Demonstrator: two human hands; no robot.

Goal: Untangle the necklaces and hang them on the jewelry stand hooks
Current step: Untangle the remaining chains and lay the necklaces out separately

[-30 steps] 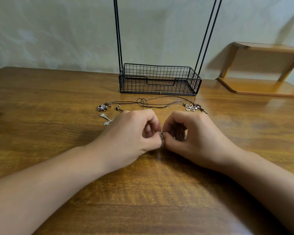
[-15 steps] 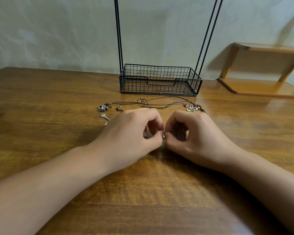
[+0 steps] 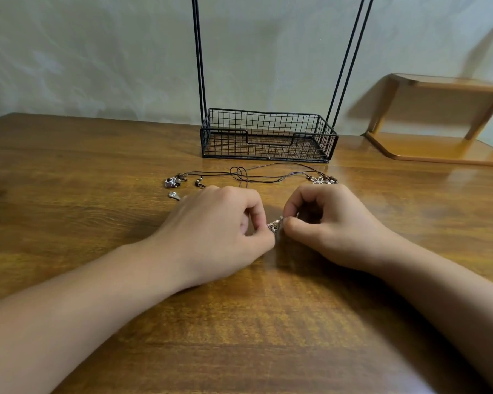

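Both hands rest on the wooden table with curled fingers. My left hand [image 3: 219, 231] and my right hand [image 3: 328, 223] pinch a small silver chain clasp [image 3: 275, 224] between their fingertips. Beyond them lie tangled dark cord necklaces [image 3: 245, 176], with a camera-shaped charm [image 3: 172, 182] at the left and a silver flower pendant [image 3: 319, 180] at the right. A small silver pendant [image 3: 173, 195] peeks out beside my left hand. The black wire jewelry stand [image 3: 268, 137] stands behind, its basket base on the table and its rods rising out of view; its hooks are not visible.
A low wooden shelf [image 3: 439, 120] stands at the back right against the wall. The wooden table [image 3: 69, 180] stretches wide to the left and in front of my arms.
My hands have drawn slightly apart, so a short piece of silver chain now shows between the fingertips. My left hand shifted a little and covers more of the small pendant.
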